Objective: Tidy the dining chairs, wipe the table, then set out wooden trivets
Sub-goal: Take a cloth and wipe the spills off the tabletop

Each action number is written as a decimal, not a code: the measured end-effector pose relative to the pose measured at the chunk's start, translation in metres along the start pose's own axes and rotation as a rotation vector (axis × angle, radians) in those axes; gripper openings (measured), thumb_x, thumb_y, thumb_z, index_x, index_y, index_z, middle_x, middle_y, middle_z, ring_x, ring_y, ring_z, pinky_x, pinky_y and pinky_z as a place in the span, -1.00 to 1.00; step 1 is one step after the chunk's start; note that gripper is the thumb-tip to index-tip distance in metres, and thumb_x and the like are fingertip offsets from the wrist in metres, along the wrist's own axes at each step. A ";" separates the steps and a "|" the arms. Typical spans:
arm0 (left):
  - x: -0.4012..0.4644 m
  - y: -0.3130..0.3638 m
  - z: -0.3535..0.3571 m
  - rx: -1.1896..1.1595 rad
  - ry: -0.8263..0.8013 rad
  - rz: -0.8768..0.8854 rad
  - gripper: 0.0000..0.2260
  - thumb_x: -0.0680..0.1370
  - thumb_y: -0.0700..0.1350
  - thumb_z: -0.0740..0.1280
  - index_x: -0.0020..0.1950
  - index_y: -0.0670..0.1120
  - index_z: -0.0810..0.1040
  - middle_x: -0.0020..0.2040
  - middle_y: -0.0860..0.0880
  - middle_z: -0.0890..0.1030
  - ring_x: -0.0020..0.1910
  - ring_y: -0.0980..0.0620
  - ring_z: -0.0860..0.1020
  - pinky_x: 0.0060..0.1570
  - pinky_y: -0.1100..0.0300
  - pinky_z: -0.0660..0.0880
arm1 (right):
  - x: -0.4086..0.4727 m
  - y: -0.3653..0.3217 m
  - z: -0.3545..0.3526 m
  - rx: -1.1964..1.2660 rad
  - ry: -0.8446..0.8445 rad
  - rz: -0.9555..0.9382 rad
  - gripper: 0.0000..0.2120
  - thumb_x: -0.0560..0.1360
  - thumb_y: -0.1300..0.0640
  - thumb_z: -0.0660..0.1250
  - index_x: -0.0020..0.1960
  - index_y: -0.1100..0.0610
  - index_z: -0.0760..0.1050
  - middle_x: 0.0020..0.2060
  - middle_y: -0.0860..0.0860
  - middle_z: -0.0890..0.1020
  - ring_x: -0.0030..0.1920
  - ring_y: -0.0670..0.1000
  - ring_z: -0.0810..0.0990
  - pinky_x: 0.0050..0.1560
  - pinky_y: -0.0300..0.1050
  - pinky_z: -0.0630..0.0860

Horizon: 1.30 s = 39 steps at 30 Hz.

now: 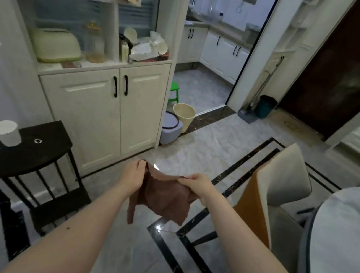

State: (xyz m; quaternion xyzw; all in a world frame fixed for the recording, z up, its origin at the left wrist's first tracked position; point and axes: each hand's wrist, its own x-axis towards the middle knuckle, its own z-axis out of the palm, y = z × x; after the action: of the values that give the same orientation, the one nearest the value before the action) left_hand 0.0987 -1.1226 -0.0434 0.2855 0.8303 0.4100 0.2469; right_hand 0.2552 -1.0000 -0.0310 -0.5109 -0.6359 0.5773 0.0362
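Two hands are seen holding one brown cloth (162,196) above the tiled floor (207,144), in front of the cream cabinet (100,113). The cloth's upper left corner is pinched by the left hand (134,174); the grip there is pressed together on the fabric. Its upper right edge is pinched between thumb and curled fingers of the right hand (198,184). Cloth is stretched between both grips, with its lower part hanging loose and crumpled.

Right of the cloth, a dining chair (281,189) with orange back is recorded, pushed near the round marble counter (348,236). Left of the cloth, a small black side table (44,142) is noted, with a white paper cup (7,132) standing on it. Beyond the cloth, beside the cabinet, a cream bin (184,115) is seen on the floor.
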 end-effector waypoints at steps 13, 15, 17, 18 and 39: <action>0.226 0.129 0.107 -0.186 -0.281 -0.259 -0.71 0.63 -0.11 0.05 -0.17 -0.17 0.48 -0.09 -0.25 0.56 -0.14 -0.15 0.53 -0.07 0.02 0.51 | 0.197 -0.096 -0.099 0.576 0.037 0.090 -0.70 0.55 0.26 0.31 0.24 0.36 0.45 -0.05 0.21 0.62 -0.16 0.07 0.62 -0.20 -0.14 0.62; 0.247 0.156 0.119 -0.206 -0.326 -0.299 -0.72 0.63 -0.11 0.04 -0.03 -0.20 0.49 0.02 -0.28 0.56 -0.04 -0.19 0.54 -0.02 0.00 0.52 | 0.219 -0.107 -0.116 0.502 0.073 0.051 -0.68 0.54 0.26 0.32 0.27 0.34 0.45 0.10 0.24 0.60 -0.02 0.11 0.63 -0.09 -0.13 0.61; 0.263 0.180 0.127 -0.169 -0.371 -0.306 -0.76 0.64 -0.13 0.03 0.01 -0.17 0.46 0.01 -0.27 0.55 0.00 -0.20 0.52 0.05 -0.03 0.52 | 0.236 -0.116 -0.131 0.396 0.096 -0.004 -0.72 0.54 0.27 0.31 0.24 0.31 0.49 0.12 0.22 0.60 0.09 0.12 0.61 0.00 -0.14 0.58; 0.272 0.190 0.131 -0.151 -0.397 -0.306 -0.79 0.63 -0.16 0.05 -0.02 -0.16 0.46 -0.07 -0.24 0.54 0.01 -0.20 0.51 0.07 -0.03 0.50 | 0.243 -0.120 -0.137 0.347 0.104 -0.041 -0.74 0.54 0.29 0.30 0.22 0.30 0.52 0.11 0.21 0.61 0.07 0.11 0.61 0.02 -0.15 0.58; 0.551 0.335 0.315 -0.289 -0.943 -0.475 -0.57 0.66 0.07 -0.06 -0.09 -0.18 0.45 -0.15 -0.20 0.52 -0.17 -0.06 0.47 -0.21 0.15 0.36 | 0.459 -0.184 -0.298 -0.028 0.601 -0.121 -0.72 0.33 0.21 0.54 0.03 0.12 0.64 -0.12 0.02 0.70 -0.09 -0.04 0.65 0.06 -0.09 0.58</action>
State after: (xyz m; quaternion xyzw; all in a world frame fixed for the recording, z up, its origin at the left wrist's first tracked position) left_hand -0.0018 -0.4119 -0.0354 0.2063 0.6062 0.2805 0.7150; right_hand 0.1147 -0.4397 -0.0398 -0.6204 -0.6338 0.3884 0.2500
